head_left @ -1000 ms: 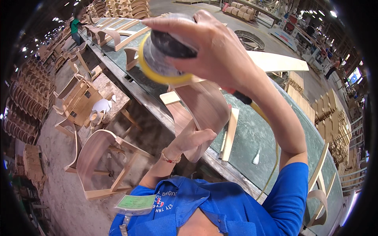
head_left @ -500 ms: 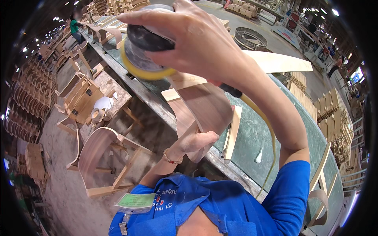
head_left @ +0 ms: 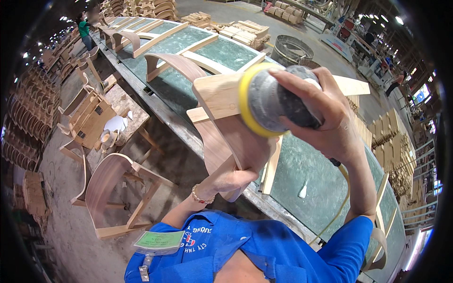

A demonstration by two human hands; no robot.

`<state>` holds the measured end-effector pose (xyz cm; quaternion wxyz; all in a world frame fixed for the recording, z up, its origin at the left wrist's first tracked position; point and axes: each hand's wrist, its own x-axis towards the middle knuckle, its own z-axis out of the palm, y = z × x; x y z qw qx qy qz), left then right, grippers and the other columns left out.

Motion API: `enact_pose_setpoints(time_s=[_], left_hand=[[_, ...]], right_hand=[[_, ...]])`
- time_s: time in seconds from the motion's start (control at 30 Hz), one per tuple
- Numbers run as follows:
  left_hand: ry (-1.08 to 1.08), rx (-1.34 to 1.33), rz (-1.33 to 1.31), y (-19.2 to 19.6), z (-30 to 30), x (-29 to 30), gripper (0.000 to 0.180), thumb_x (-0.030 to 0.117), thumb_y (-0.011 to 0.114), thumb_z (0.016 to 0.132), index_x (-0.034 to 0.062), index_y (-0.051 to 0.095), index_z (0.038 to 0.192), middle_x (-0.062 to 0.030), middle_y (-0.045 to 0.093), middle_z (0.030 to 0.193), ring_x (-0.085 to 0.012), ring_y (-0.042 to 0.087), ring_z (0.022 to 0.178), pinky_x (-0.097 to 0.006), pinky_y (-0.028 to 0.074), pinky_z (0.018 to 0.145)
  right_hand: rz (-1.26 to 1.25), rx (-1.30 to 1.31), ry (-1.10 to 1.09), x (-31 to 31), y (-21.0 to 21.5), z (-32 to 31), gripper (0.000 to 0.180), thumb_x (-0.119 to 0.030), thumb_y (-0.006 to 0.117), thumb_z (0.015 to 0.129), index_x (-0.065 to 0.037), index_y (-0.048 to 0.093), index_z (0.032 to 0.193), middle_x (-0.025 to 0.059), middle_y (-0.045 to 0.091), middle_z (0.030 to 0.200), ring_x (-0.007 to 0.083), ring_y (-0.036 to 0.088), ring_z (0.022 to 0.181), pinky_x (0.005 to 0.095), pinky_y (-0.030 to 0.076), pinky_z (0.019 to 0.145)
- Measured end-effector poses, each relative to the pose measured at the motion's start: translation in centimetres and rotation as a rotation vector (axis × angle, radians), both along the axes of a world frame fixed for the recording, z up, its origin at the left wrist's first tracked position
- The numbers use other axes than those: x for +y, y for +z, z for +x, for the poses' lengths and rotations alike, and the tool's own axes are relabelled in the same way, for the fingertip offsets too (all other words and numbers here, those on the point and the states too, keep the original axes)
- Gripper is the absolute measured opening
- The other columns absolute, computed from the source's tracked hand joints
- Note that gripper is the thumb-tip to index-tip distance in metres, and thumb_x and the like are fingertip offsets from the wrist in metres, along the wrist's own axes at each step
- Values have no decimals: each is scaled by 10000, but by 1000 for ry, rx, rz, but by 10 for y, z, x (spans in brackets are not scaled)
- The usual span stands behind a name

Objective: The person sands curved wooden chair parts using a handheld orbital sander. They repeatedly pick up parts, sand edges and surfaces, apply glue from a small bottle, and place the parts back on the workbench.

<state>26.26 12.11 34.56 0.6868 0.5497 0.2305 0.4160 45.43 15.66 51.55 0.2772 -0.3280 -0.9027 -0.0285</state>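
The left hand [head_left: 236,181] grips the lower edge of a curved wooden chair part [head_left: 226,122], fingers wrapped around it from below, a bead bracelet [head_left: 202,195] on the wrist. The part is held up in the air in front of the person's blue shirt [head_left: 264,250], over the near edge of a long green-topped workbench [head_left: 306,174]. The right hand [head_left: 330,113] is closed over the top of a round grey sander [head_left: 278,101] with a yellow pad, and the pad rests against the upper face of the wooden part. A yellow hose [head_left: 337,207] hangs down from the sander beside the right forearm. A green badge [head_left: 158,240] is clipped to the shirt.

On the floor to the left, just below the bench, stands a bent-wood chair frame [head_left: 113,188]. Beyond it sits a low table [head_left: 118,118] cluttered with small items, with more chair frames around it. Further along the bench lie another curved wooden piece [head_left: 174,63] and straight slats [head_left: 207,59]. Stacks of wooden parts [head_left: 396,146] rise to the right. At the far end of the bench stands a person in a green top [head_left: 85,30].
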Motion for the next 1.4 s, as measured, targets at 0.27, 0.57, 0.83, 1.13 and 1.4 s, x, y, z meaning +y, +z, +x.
enact_pose_setpoints(time_s=[0.27,0.57,0.83,1.13,1.4], left_hand=[[32,59,31,-2,-3,-4,580,18,491,801,-19,413,1374,-101,521,1245,-150,493,1117,-305,432,932],[-40,143,-131,-22,-6,-7,447,7,599,792,-25,504,1227,-66,556,1067,-127,550,928,-285,456,783],[97,10,-33,-11,8,-19,288,8,581,846,-19,536,1129,-6,599,803,-89,580,735,-250,455,632],[-28,-49,160,-11,9,-14,638,39,573,842,-11,356,1439,-107,481,1391,-104,531,1064,-281,416,947],[-36,-137,279,-25,16,-11,730,82,614,786,-24,318,1446,-133,414,1445,-226,425,1288,-366,306,1096]], right_hand=[[2,5,-46,0,-2,-7,742,-6,766,650,-163,564,1346,111,607,1127,265,560,950,383,491,860],[52,148,168,3,-12,-26,726,-43,780,655,-212,565,1328,101,634,1117,297,567,963,393,520,843],[82,117,148,-1,-11,-23,547,-242,761,762,-300,565,1270,125,648,1038,337,572,1001,419,586,686],[-64,361,-371,55,-47,161,675,-246,723,803,-156,477,1425,139,596,1254,259,588,1144,406,501,949],[-267,468,-935,-9,-194,331,819,-195,703,780,-53,322,1491,201,437,1441,297,455,1304,378,369,1076]])
